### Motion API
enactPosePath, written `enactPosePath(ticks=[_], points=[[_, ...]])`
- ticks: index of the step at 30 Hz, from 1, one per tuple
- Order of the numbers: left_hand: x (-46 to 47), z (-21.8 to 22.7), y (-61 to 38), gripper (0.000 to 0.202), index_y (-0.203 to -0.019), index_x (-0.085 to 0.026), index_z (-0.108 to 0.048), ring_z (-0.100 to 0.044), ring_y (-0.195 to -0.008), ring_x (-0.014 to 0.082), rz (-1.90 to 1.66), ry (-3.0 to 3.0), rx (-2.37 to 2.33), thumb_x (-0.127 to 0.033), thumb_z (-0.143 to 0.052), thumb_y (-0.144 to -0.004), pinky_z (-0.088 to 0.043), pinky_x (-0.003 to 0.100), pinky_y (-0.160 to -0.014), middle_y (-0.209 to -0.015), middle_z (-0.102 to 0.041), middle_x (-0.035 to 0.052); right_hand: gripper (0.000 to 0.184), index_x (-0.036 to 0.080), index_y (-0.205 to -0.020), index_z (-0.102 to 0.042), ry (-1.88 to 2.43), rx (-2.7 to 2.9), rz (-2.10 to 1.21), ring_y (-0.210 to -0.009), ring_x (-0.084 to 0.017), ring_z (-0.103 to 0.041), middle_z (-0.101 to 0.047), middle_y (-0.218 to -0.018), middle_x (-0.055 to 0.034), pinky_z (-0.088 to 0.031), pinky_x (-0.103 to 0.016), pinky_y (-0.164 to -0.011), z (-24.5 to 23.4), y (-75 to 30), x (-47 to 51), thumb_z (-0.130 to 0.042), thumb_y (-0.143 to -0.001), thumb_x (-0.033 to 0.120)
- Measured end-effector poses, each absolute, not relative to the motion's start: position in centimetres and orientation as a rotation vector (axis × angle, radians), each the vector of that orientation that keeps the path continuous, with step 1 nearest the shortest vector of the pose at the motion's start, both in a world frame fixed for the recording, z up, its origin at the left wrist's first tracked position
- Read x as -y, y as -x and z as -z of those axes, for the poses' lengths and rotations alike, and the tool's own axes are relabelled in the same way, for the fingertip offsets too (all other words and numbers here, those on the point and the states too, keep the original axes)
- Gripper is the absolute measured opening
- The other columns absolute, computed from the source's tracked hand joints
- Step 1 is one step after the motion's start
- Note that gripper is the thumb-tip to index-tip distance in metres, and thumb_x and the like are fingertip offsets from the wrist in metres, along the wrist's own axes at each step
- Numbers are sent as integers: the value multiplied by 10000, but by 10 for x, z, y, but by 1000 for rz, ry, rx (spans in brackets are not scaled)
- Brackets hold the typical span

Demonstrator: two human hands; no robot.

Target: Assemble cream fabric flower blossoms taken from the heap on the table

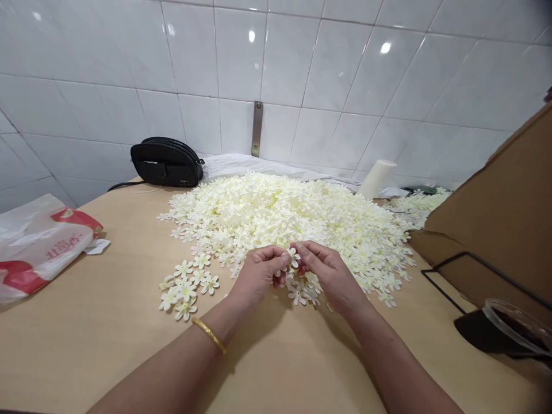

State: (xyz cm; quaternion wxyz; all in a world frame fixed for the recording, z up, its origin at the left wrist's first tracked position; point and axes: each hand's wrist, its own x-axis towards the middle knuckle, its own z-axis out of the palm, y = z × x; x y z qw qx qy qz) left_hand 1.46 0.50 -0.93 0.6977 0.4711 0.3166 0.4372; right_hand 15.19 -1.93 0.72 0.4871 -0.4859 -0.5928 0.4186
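Note:
Between my two hands is a small white artificial flower [294, 257], its petals spread. My left hand [262, 269], with a gold bangle [209, 335] on the forearm, pinches it from the left. From the right, the closed thumb and fingers of my right hand [324, 269] meet at the flower's other side; what exactly they grip is partly hidden. Just beyond lies a big heap of pale cream flowers [276, 213], a few of them under my hands. A smaller group of flowers [185, 289] rests on the table left of my left hand.
A black bag [166, 162] stands at the back left, and a white and red plastic bag [41, 250] lies at the left edge. Behind the heap is a white cone [376, 179]. Cardboard [491, 213], a black wire frame [448, 270] and a dark cup [495, 330] occupy the right.

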Motion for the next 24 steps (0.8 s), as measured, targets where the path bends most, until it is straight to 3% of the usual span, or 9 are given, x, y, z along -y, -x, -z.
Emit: enactPosePath(ticks=[10, 15, 24], points=[[-3, 8, -17, 275, -541, -147, -453, -328, -371, 43, -949, -1123, -740, -348, -599, -657, -213, 189, -399, -399, -406, -55, 169, 161, -708, -559, 1057, 1192, -1279, -575, -88, -457, -506, -608, 22, -379, -231, -576, -2, -153, 16, -612, -683, 319], [-4, 8, -16, 291, -532, -146, -448, -335, -371, 39, -949, -1060, -762, -356, -621, -634, -206, 190, -401, -411, -410, -59, 174, 164, -752, -576, 1043, 1139, -1285, -572, -82, -463, -513, -632, 23, -385, -231, -577, -5, -152, 16, -636, -658, 298], [-8, 8, -14, 276, -561, -150, -449, -334, -362, 34, -1005, -937, -741, -356, -616, -639, -197, 187, -387, -437, -421, -59, 98, 174, -752, -575, 1136, 1239, -762, -644, -99, -471, -529, -671, 15, -386, -231, -622, -5, -157, 9, -591, -690, 248]])
